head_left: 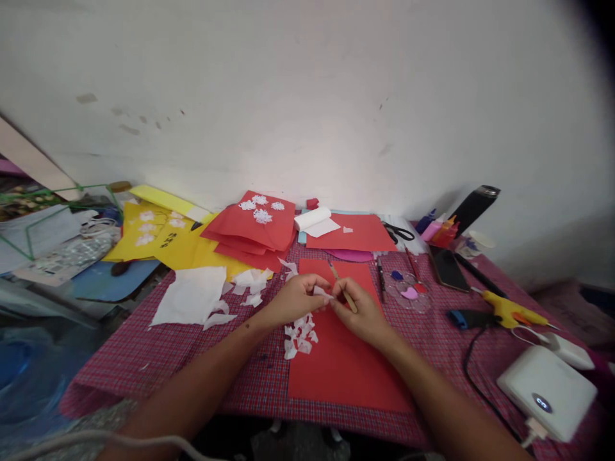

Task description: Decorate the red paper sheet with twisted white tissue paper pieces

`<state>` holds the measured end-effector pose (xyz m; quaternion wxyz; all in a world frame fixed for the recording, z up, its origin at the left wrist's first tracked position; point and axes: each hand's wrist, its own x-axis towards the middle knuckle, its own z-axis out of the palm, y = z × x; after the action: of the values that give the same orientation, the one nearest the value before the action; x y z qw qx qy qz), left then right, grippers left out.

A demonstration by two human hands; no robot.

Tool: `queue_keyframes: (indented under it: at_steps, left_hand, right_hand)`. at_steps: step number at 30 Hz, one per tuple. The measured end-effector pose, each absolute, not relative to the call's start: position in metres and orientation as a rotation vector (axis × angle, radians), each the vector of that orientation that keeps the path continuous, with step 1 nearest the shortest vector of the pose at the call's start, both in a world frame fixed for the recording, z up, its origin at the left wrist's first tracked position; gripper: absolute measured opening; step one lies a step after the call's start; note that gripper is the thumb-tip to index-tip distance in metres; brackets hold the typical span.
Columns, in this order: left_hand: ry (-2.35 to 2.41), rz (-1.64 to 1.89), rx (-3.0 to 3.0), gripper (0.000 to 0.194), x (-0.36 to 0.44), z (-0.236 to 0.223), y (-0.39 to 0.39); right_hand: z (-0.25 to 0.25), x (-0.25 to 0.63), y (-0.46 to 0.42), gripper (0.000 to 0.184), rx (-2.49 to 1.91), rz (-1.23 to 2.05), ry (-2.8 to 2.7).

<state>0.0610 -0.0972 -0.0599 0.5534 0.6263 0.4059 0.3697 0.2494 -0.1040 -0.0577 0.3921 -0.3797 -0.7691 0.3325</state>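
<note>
Over a red paper sheet [346, 378], my two hands meet near its upper middle. My left hand [298, 301] is closed, pinching a small piece of white tissue paper [321, 292]. Between the fingers of my right hand [360, 314] sits a thin tan stick [350, 299], perhaps a brush or pencil; its kind is unclear. The right fingertips touch or nearly touch the paper piece's edge. Several torn white scraps [302, 336] lie on the red sheet's left side, below my left hand. More loose scraps [252, 282] are left of it, beside a larger white sheet [189, 296].
Behind are red papers with white flowers [262, 208], a white paper roll [314, 221] and black scissors [401, 232]. To the right lie a clear paint palette [408, 291], a phone [449, 267], a yellow glue gun [509, 310] and a white power bank [548, 390]. A black flask [475, 208] stands behind.
</note>
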Motion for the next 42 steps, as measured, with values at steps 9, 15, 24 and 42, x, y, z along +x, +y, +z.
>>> queue_keyframes:
  at_steps: [9,15,24,42]
  left_hand:
    - [0.91,0.861,1.492,0.026,0.062,-0.056,-0.1]
    - [0.844,0.872,1.517,0.024,0.063,-0.056,-0.1]
    - [0.821,0.871,1.493,0.025,0.065,-0.057,-0.103]
    - [0.958,0.879,1.458,0.022,0.062,-0.061,-0.099]
  right_hand:
    - [-0.054,0.248,-0.108,0.017,-0.929,0.761,-2.046]
    - [-0.053,0.248,-0.109,0.017,-0.926,0.768,-2.042]
    - [-0.055,0.249,-0.111,0.021,-0.874,0.705,-2.103]
    - [-0.058,0.252,-0.098,0.02,-1.001,0.967,-1.65]
